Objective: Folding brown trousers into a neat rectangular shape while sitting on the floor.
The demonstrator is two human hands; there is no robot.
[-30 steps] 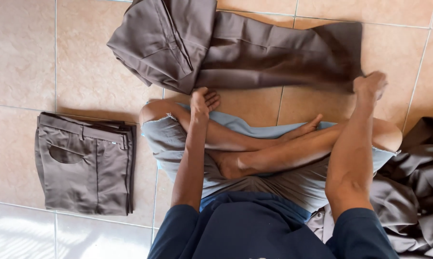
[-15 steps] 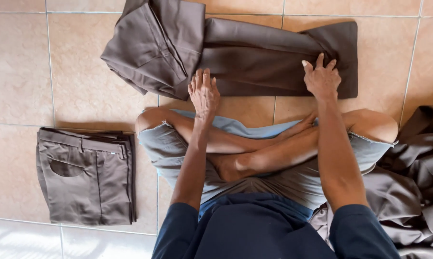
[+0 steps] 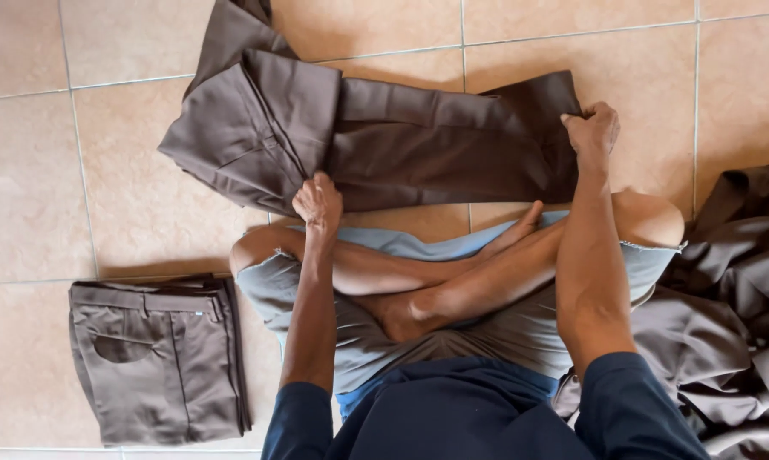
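Gripping the brown trousers on the tiled floor, I'm pinching with my left hand and right hand.

Brown trousers: top end cut off by upper edge; underside folds hidden. Heap of dark cloth: cut off at right and bottom edges, partly behind right arm. Folded trousers: lower layers hidden. Left hand, right hand: fingertips hidden in cloth.
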